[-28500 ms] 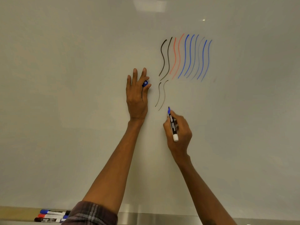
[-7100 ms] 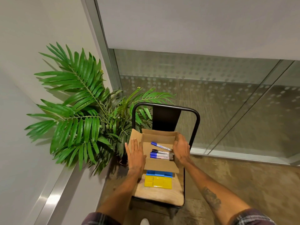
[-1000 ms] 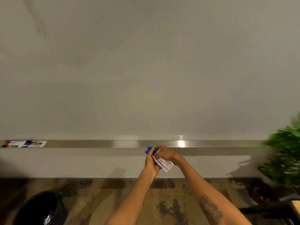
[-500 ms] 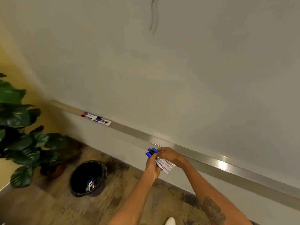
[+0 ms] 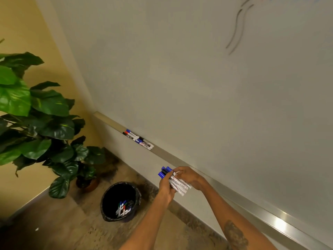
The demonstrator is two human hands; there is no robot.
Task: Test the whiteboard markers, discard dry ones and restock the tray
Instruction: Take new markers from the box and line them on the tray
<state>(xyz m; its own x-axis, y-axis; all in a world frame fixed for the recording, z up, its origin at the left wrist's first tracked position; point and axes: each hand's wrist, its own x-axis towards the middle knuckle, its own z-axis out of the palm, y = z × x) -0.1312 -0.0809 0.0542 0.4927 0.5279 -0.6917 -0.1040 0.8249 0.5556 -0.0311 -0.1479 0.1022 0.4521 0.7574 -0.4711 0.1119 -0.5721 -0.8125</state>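
Now: left hand (image 5: 166, 189) and right hand (image 5: 190, 177) both clasp marker bundle (image 5: 180, 185); white barrels, blue and black caps.

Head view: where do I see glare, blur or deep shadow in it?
Head view: a glare spot on the metal tray, lower right; the pen strokes at the top of the whiteboard look smeared; the bin is dark inside, yet discarded markers show.

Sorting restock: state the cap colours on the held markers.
Held markers: blue and black caps; head view.
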